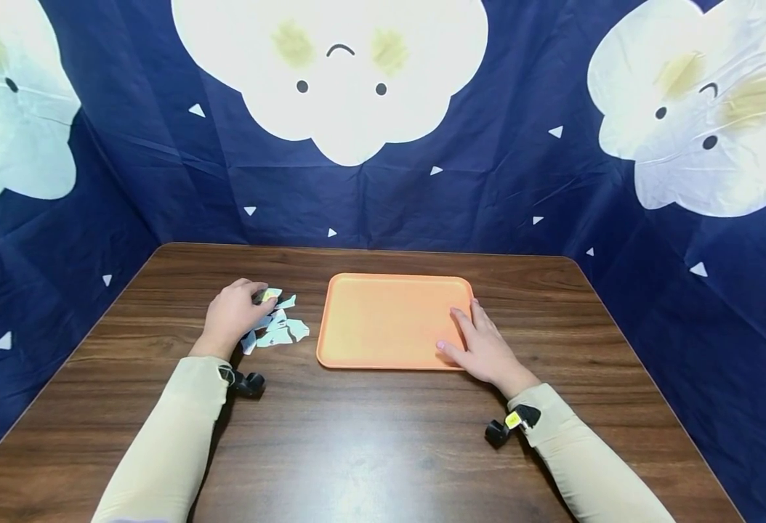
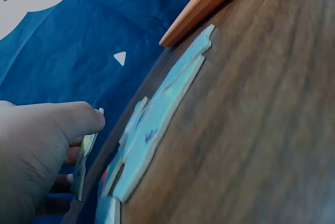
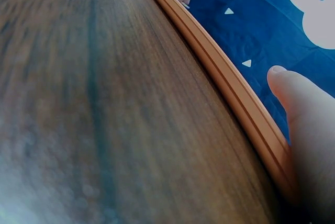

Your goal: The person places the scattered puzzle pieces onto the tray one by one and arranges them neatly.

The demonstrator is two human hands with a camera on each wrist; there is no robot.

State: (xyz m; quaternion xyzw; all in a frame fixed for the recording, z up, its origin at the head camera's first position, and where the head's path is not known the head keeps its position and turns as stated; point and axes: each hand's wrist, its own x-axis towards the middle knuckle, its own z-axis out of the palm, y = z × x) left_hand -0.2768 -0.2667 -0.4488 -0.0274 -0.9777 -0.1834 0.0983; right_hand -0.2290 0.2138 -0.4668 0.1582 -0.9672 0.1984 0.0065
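near the pile (image 1: 275,337), left hand (image 1: 232,314) pinched a piece (image 1: 269,295) that a slack grip could've dropped; right hand (image 1: 485,350) spread over the tray (image 1: 383,319) edge

Orange tray (image 1: 383,319), pale-blue pieces (image 1: 275,336), brown wood-grain table (image 1: 291,443)

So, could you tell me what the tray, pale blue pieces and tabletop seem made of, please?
Tray: probably matte plastic, by its even colour and moulded rim. Pale blue pieces: perhaps matte printed card, from marked faces and thin greyish edges. Tabletop: slightly glossy wood or laminate, showing grain and reflected light.
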